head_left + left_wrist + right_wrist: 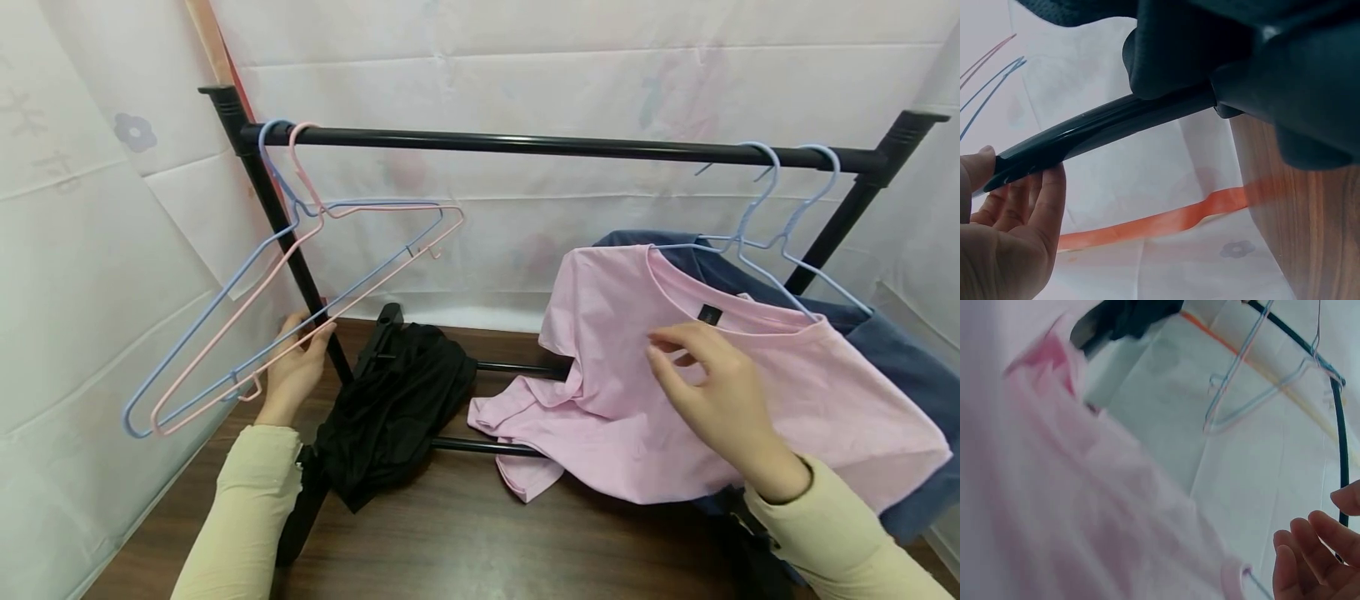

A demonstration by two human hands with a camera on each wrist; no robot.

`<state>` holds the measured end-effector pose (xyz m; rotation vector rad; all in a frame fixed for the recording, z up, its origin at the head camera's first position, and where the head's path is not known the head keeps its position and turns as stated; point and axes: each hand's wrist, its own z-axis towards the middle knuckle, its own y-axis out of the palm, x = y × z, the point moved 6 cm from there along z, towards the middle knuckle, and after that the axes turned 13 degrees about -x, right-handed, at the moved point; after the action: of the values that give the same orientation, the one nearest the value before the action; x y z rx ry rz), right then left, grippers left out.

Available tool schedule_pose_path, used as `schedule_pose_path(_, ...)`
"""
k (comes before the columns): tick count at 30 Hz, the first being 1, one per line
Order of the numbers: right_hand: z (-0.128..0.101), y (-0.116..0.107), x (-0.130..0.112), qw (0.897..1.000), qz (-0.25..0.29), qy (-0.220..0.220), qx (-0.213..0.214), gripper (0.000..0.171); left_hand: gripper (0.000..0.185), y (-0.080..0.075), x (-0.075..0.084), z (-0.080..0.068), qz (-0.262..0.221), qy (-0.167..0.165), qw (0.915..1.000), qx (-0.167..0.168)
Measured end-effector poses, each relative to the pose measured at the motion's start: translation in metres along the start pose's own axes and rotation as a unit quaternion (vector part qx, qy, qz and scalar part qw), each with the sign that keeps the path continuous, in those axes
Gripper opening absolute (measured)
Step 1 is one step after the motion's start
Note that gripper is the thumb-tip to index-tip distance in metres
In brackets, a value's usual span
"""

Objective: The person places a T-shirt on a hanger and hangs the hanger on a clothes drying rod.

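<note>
In the head view my left hand (296,371) grips the left post (302,279) of a black clothes rack, behind two bare hangers. The left wrist view shows thumb and fingers curled round the black tube (1100,128). A pink hanger (307,183) and a blue hanger (262,148) hang at the rail's left end. My right hand (723,404), fingers loosely bent and holding nothing, is in front of a pink T-shirt (615,425) on a light-blue hanger (741,221). In the right wrist view the same hand (1322,553) appears beside the pink cloth (1116,506).
Behind the T-shirt a dark blue garment (915,367) hangs on another light-blue hanger (787,229). Black cloth (408,400) lies over the rack's lower left part. The top rail (525,143) spans the view. Below is a brown wooden surface (450,533); white sheeting (487,92) surrounds it.
</note>
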<state>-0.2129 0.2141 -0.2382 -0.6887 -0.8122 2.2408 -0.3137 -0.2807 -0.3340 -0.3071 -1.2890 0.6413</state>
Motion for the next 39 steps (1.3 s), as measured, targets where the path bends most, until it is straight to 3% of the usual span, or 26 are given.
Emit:
schedule_pose_path(6, 0.018, 0.029, -0.013, 0.999, 0.032, -0.014, -0.028, 0.017, 0.043, 0.0, 0.001, 0.001, 0.005, 0.009, 0.9999, 0.006)
schedule_pose_path(13, 0.041, 0.061, -0.033, 0.993, 0.079, -0.031, -0.078, 0.015, 0.049, 0.0, -0.001, 0.0, 0.005, -0.007, 0.9998, -0.019)
schedule_pose_path(25, 0.075, 0.103, -0.066, 0.977, 0.152, -0.007, -0.148, 0.017, 0.049, 0.0, 0.0, -0.002, 0.0, -0.002, 1.0, -0.006)
schedule_pose_path(30, 0.086, 0.119, -0.079, 0.974, 0.16, -0.014, -0.157, 0.018, 0.047, 0.001, -0.001, -0.002, 0.004, 0.0, 1.0, -0.003)
schedule_pose_path(39, 0.115, 0.136, -0.115, 0.973, 0.149, -0.042, -0.17, 0.02, 0.054, -0.001, -0.003, -0.002, 0.01, -0.011, 0.9996, -0.024)
